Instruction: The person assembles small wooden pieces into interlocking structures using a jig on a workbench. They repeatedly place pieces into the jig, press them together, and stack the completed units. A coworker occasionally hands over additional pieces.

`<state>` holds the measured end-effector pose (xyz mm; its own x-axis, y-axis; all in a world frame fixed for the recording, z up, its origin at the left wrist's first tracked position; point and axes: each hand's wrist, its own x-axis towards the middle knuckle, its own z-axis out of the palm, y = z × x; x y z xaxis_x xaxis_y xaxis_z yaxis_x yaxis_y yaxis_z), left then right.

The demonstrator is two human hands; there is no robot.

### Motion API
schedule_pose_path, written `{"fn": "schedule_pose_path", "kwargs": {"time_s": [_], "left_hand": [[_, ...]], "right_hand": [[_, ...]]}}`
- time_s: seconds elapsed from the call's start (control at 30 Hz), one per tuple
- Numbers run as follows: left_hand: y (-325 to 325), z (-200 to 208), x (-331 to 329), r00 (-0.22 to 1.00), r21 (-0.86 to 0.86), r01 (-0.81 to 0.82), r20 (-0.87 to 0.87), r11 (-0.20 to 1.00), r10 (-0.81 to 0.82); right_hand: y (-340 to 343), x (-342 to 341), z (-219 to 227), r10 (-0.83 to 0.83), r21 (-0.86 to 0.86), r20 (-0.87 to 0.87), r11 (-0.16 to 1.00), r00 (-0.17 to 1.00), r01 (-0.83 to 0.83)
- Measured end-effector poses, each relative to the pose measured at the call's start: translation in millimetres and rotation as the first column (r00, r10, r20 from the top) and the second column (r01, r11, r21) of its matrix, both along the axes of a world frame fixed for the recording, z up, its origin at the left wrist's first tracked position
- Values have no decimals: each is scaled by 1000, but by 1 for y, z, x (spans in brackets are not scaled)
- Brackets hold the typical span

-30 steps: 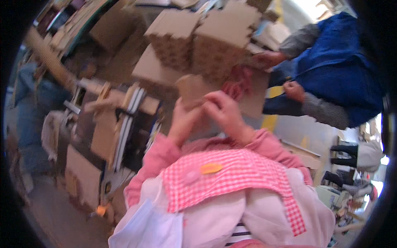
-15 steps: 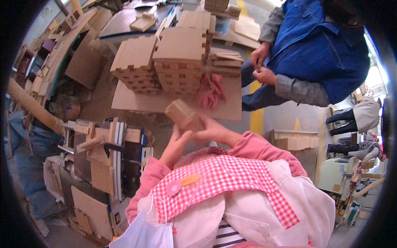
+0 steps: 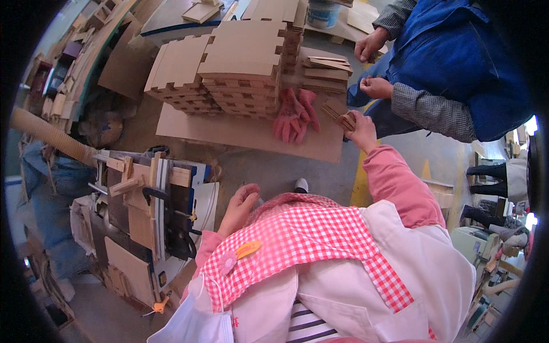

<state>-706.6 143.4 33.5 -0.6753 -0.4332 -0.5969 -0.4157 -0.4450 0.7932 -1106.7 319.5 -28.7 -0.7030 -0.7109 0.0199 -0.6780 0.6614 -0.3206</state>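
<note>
A small stack of flat brown wooden pieces [image 3: 336, 111] is pinched in my right hand [image 3: 361, 130], held out over the right edge of a brown board [image 3: 240, 139]. My left hand [image 3: 242, 206] rests near my apron with nothing in it, its fingers loosely bent and not closed. Just left of the held pieces, pink-red gloves [image 3: 294, 119] lie on the board. Behind them stand tall stacks of notched wooden panels [image 3: 243, 51]. A lower pile of thin wooden strips [image 3: 325, 71] sits beside the gloves.
A co-worker in a blue coat [image 3: 446, 74] stands at the far right, both hands near the strips. At my left is a machine [image 3: 143, 211] with clamps and wooden boards, next to a ribbed hose [image 3: 54, 137]. A blue bucket [image 3: 323, 14] stands at the back.
The wooden pieces, earlier between both my hands near my chest, are now in my right hand alone, farther out to the right. My left hand has let go and stays back.
</note>
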Motion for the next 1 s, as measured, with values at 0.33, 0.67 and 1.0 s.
{"fn": "schedule_pose_path", "kwargs": {"time_s": [0.33,0.67,1.0], "left_hand": [[25,-4,-9,976,86,-214,49,973,210],[35,12,-25,971,83,-227,103,970,218],[24,-3,-18,978,116,-209,17,971,208]], "right_hand": [[-41,-49,-27,160,12,9,987,987,-160],[-82,-57,-39,182,-29,-242,981,953,-194],[-49,2,-37,116,-210,-88,969,989,-132]]}}
